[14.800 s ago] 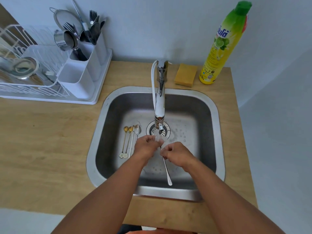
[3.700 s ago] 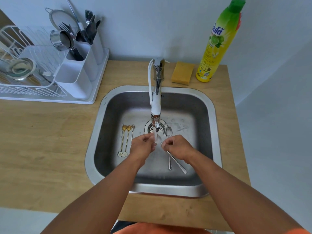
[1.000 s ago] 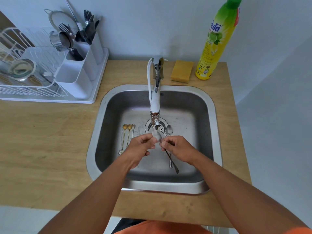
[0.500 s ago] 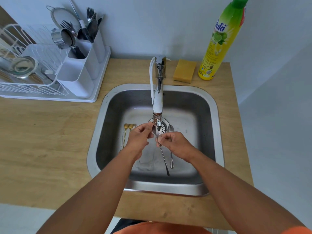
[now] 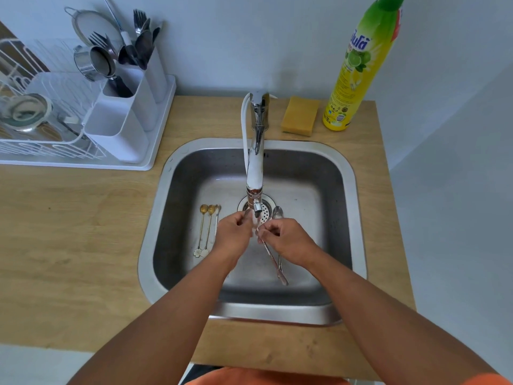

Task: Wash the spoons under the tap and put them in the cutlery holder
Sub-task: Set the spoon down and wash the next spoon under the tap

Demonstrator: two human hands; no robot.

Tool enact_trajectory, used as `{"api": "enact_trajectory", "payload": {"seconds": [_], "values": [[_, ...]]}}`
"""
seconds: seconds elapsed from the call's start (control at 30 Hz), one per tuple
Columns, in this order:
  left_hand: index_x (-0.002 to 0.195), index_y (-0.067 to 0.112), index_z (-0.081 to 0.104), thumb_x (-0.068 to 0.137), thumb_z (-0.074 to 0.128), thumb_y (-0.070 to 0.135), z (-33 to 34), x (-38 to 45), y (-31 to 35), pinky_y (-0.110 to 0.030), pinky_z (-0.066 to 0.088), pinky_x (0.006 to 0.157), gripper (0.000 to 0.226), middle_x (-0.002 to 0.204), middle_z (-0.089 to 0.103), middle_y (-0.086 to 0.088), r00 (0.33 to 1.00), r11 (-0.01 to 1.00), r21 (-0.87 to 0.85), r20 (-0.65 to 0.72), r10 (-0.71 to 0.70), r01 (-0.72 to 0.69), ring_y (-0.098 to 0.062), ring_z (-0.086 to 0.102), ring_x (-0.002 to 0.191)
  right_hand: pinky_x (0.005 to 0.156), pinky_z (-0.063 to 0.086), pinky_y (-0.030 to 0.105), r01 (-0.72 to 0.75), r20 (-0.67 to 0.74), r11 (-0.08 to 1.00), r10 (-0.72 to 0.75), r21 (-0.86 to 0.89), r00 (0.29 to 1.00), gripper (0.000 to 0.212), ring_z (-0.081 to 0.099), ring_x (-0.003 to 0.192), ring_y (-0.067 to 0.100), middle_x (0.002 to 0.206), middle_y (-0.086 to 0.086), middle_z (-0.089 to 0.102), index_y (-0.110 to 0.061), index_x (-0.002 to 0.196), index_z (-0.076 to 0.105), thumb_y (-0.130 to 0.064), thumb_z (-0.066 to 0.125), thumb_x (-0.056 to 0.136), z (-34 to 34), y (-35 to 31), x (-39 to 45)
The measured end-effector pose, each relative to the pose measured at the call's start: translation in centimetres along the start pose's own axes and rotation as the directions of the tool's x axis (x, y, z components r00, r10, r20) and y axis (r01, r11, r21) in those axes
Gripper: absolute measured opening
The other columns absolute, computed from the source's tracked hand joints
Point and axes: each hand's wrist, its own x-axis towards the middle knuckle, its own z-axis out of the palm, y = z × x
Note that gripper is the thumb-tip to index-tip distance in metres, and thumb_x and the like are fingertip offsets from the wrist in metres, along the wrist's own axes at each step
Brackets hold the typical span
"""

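Both hands meet under the tap spout, over the sink basin. Left hand has fingers curled round the bowl end of a long silver spoon; the bowl itself is hidden by fingers and running water. Right hand pinches the same spoon's handle just below the spout, fingers curled; the handle runs down and away from the tap, toward the near wall of the sink, tip free.

Second silver spoon lies on the sink floor just right of the drain, handle passing under the right hand. Two gold spoons plus one silver one lie side by side on the sink floor, left of the drain, partly behind the left hand.

Cutlery holder stands on the counter, far left of the tap, at the end of the white dish rack; forks, spoons and a strainer stick out of its back compartments. Yellow sponge sits just right of the tap base, soap bottle beside it, further right.
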Motion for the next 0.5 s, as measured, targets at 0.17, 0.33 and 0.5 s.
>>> {"api": "enact_trajectory", "payload": {"seconds": [0.17,0.33,0.5], "values": [[0.1,0.032,0.074,0.109,0.038,0.051,0.2,0.2,-0.7,-0.034,0.048,0.071,0.042,0.102,0.074,0.007,0.995,0.994,0.088,0.072,-0.067,0.06,-0.018,0.069,0.09,0.072,0.054,0.025,-0.031,-0.023,0.998,0.029,-0.05,0.999,0.02,0.07,0.077,0.007,0.08,-0.009,0.077,-0.026,0.08,0.076,-0.027,0.067,0.098,-0.3,0.7,-0.3],[0.094,0.026,0.072,0.104,0.046,0.054,-1.7,1.5,-2.3,-0.04,0.055,0.084,0.04,0.096,0.073,0.006,0.997,0.952,0.303,-0.066,-0.028,0.047,-0.022,0.068,0.095,0.071,0.054,0.028,-0.187,-0.172,0.982,0.186,0.012,0.967,0.025,0.07,0.075,0.013,0.079,-0.004,0.078,-0.024,0.072,0.076,-0.027,0.066,0.095,-0.5,2.1,0.2],[0.104,0.031,0.069,0.093,0.066,0.039,-4.9,2.7,-4.7,-0.034,0.051,0.078,0.014,0.101,0.067,0.005,0.971,0.804,0.572,-0.236,-0.025,0.16,-0.024,0.065,0.093,0.073,0.057,0.032,-0.366,-0.327,0.93,0.333,-0.044,0.884,0.025,0.07,0.08,0.019,0.081,-0.004,0.075,-0.02,0.076,0.074,-0.026,0.059,0.096,-1.9,2.9,1.3]]}}
